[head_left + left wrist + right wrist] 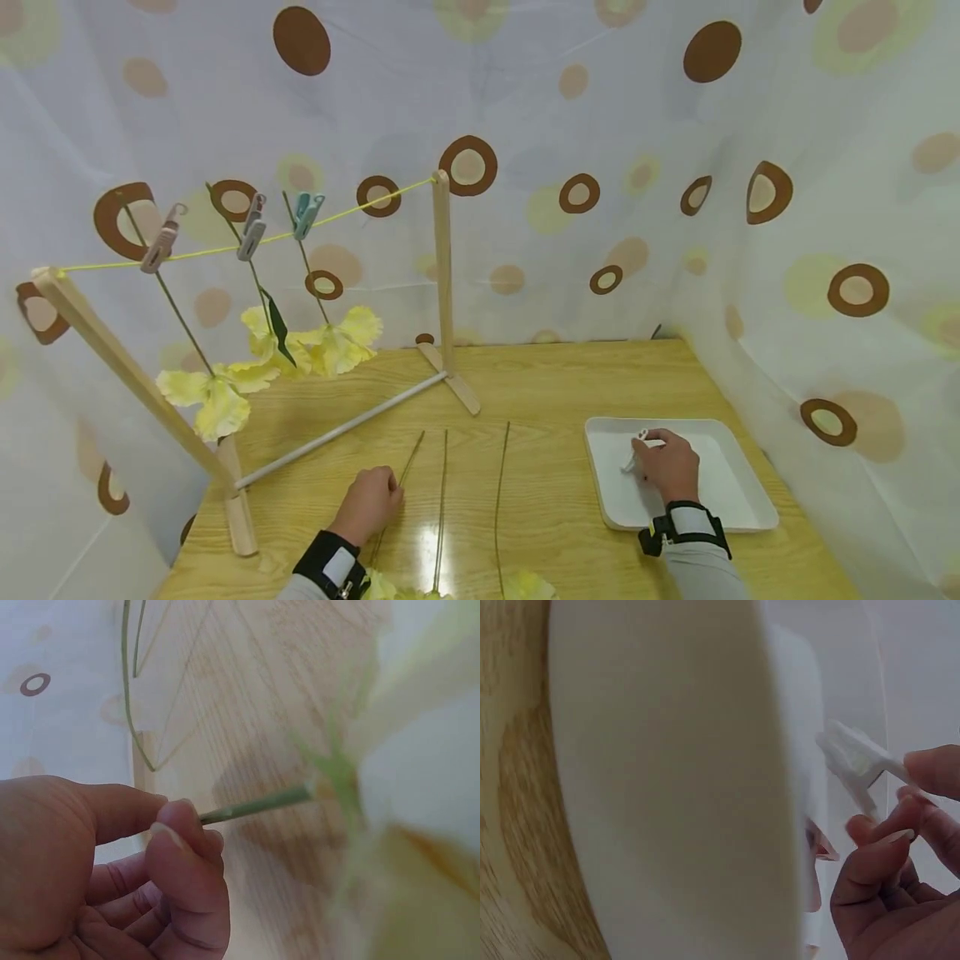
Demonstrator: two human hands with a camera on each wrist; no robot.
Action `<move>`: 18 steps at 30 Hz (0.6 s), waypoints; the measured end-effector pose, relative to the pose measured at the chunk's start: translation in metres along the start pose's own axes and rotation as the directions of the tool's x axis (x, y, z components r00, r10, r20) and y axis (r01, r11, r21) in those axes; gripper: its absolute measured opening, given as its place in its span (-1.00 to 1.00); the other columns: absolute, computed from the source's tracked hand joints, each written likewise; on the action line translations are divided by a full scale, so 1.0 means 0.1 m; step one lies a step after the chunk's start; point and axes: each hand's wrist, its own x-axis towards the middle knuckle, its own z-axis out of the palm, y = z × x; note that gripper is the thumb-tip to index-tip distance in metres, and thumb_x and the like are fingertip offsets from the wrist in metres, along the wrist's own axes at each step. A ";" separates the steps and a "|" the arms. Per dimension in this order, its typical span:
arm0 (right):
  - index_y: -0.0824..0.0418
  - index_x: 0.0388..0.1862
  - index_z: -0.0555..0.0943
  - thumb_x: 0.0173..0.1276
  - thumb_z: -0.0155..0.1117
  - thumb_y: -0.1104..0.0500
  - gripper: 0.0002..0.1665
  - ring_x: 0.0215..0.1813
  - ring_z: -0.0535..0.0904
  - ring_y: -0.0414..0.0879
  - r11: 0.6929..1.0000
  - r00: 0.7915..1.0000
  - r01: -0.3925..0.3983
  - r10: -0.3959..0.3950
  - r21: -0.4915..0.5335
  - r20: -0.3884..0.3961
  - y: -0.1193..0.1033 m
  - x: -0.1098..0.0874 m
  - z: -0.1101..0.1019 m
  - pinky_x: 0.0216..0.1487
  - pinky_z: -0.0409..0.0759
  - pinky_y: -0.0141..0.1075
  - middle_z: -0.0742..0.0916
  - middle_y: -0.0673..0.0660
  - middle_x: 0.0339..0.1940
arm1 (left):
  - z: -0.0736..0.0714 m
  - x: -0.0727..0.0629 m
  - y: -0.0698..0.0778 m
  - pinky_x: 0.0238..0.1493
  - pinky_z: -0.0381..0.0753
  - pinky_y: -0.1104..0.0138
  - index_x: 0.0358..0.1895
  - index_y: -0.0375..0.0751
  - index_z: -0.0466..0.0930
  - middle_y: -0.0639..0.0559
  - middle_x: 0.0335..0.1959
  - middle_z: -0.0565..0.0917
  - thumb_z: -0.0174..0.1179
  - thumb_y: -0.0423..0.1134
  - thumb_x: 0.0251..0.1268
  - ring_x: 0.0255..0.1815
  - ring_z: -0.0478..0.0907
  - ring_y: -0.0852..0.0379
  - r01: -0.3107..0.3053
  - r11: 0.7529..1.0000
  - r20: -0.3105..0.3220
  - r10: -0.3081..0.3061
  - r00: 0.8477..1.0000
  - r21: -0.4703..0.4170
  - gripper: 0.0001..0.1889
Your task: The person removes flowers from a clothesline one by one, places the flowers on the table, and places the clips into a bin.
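My left hand [367, 504] pinches the stem [259, 806] of an artificial yellow flower between thumb and fingertips, close below the blossom [427, 772]. That stem lies along the wooden table [555, 379]. Over the white tray [731, 479] at the right, my right hand [671, 467] holds a white clothespin [859, 761] by its handle ends, between thumb and fingers. Inside the tray, a pinkish piece [823, 847] shows partly behind the tray wall. Two more flower stems [442, 500] lie side by side to the right of my left hand, their blossoms cut off by the frame's lower edge.
A wooden stand [444, 275] with a yellow line [375, 200] occupies the left side. Three yellow flowers hang upside down there from a pink clothespin [160, 243], a grey clothespin [252, 237] and a teal clothespin [306, 218]. Dotted curtains [525, 117] surround the table.
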 end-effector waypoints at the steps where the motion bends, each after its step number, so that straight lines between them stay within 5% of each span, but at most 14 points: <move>1: 0.38 -0.04 0.67 0.37 0.31 0.03 -0.58 -0.56 0.63 0.03 1.000 1.000 0.002 -0.001 -0.024 0.018 0.01 -0.01 0.02 -0.55 0.51 -0.21 0.77 0.29 -0.42 | -0.01 0.00 0.00 -0.60 0.24 0.38 -0.50 -0.16 0.42 0.06 -0.67 0.38 0.25 -0.33 0.36 -0.69 0.30 0.21 0.008 1.000 -0.001 -0.008 1.000 -0.003 -0.74; 8: 0.35 -0.27 0.71 0.32 0.33 0.03 -0.65 -0.42 0.58 0.09 0.978 0.998 0.047 -0.037 -0.202 0.053 0.04 0.02 0.09 -0.50 0.45 -0.19 0.75 0.25 -0.42 | -0.06 0.02 0.00 -0.59 0.24 0.37 -0.48 -0.17 0.43 0.06 -0.68 0.38 0.27 -0.28 0.36 -0.70 0.29 0.20 0.048 0.999 -0.002 -0.048 0.999 -0.015 -0.74; 18: 0.28 -0.53 0.73 0.31 0.35 0.08 -0.69 -0.58 0.54 -0.04 0.970 0.995 0.071 -0.054 -0.232 0.080 0.04 0.04 0.17 -0.60 0.42 -0.22 0.67 0.06 -0.68 | -0.05 0.00 -0.04 -0.60 0.24 0.37 -0.52 -0.16 0.43 0.07 -0.69 0.37 0.27 -0.30 0.35 -0.70 0.29 0.20 0.045 0.999 -0.007 -0.045 0.999 -0.011 -0.72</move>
